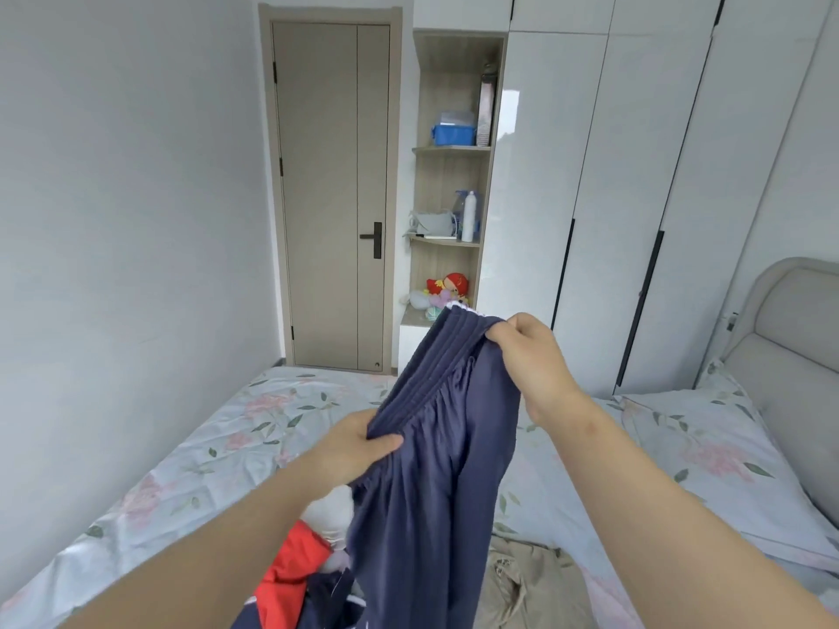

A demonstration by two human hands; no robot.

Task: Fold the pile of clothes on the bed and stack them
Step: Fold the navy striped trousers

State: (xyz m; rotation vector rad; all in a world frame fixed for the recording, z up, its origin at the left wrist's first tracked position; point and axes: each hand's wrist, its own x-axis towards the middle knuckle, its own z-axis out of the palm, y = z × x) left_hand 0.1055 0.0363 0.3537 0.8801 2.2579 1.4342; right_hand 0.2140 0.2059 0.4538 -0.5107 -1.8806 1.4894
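Note:
Navy blue trousers with an elastic waistband [436, 456] hang in the air above the bed. My left hand [354, 447] grips the near end of the waistband. Higher up and farther away, my right hand [531, 356] pinches the other end. The legs drop down out of view at the bottom edge. Under them on the bed lies the pile: a red and white garment [295, 565], a white piece [331, 510] and a beige garment [526, 578].
The bed has a pale floral sheet [218, 451] and a matching pillow [708, 447] by the grey padded headboard [790, 356] on the right. Beyond the bed stand a closed door [331, 197], open shelves [449, 197] and white wardrobe doors [635, 197].

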